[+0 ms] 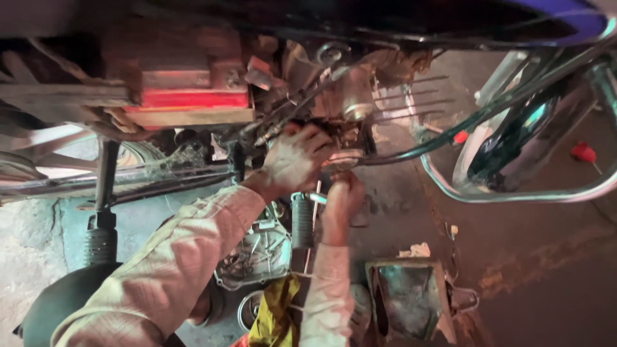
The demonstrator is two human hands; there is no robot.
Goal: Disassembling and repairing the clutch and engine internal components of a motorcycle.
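**Both hands pressed into the motorcycle engine**

The left hand [297, 157] is being held closed against the carburetor area of the engine [350, 96], its fingers curled around a small metal part [339, 160] just below the cylinder. The right hand [342, 199] is being raised from beneath, closed around a thin tool [315, 202] whose tip is hidden behind the fingers. The part being worked on is sitting at the engine's underside, between the two hands. A ribbed footpeg [301, 222] is standing just beside the right wrist, and an opened engine cover [257, 254] is lying on the floor below. A dark cable [450, 132] is running past toward the chrome guard [508, 193]. A slip seems possible: the tool is being gripped in cramped, dim space, so the small part could be dropped among the loose pieces below, or knuckles could be struck against the cooling fins [418, 96].
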